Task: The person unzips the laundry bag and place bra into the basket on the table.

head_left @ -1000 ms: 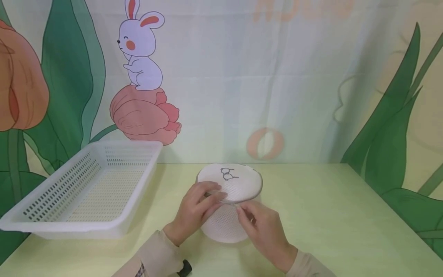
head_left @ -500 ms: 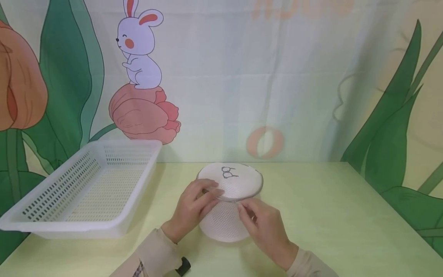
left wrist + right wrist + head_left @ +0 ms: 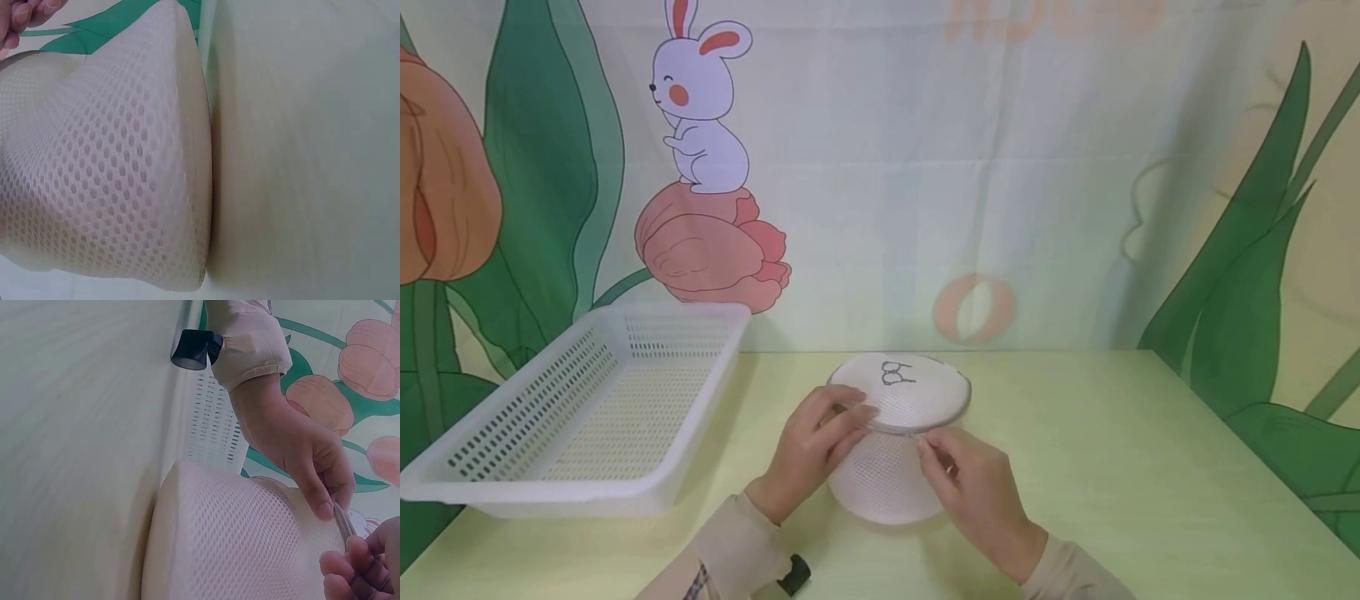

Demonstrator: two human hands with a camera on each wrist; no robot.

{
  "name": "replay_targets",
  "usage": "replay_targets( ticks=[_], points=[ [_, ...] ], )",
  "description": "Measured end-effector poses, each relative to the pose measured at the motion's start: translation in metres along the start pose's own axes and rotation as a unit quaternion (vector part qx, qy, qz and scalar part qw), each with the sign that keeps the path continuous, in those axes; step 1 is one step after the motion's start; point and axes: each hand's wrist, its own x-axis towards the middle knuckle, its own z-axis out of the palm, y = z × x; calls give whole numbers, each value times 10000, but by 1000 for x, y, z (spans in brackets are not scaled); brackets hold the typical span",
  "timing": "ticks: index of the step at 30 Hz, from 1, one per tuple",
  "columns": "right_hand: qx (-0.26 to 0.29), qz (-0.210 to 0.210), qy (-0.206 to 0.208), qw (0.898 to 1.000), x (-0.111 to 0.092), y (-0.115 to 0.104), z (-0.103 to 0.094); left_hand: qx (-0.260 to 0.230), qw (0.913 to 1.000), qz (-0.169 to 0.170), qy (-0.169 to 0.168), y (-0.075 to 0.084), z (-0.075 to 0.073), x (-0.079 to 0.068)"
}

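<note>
A white mesh laundry bag (image 3: 887, 483) stands upright on the table, its round lid (image 3: 917, 392) edged in grey and marked with a small dark line drawing. My left hand (image 3: 812, 446) pinches the lid's edge at the front left, fingers on top and thumb at the rim. At the front of the same edge, my right hand (image 3: 973, 492) pinches the grey zipper seam (image 3: 344, 528) between thumb and curled fingers; any pull tab is hidden by the fingertips. In the left wrist view the bag's mesh side (image 3: 112, 162) fills the left half.
A white plastic basket (image 3: 658, 467) with slotted walls stands to the left of the bag. Behind the pale table (image 3: 1120, 483) hangs a printed cloth (image 3: 865, 167) with a rabbit and tulips. A black wrist camera (image 3: 793, 575) sits at my left cuff.
My left hand has slid slightly left along the lid's edge, widening the gap between the hands. My right hand keeps its pinch at nearly the same spot.
</note>
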Motion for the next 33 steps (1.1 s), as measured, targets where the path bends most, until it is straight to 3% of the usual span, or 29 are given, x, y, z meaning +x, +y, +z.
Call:
replay_targets(
  ticks=[7, 33],
  points=[
    [-27, 86, -12, 10000, 0, 1, -1, -16, 9999, -111, 88, -5, -2, -2],
    [-15, 126, 27, 9999, 1, 2, -1, 76, 9983, -546, -169, -11, -5, -8]
  ],
)
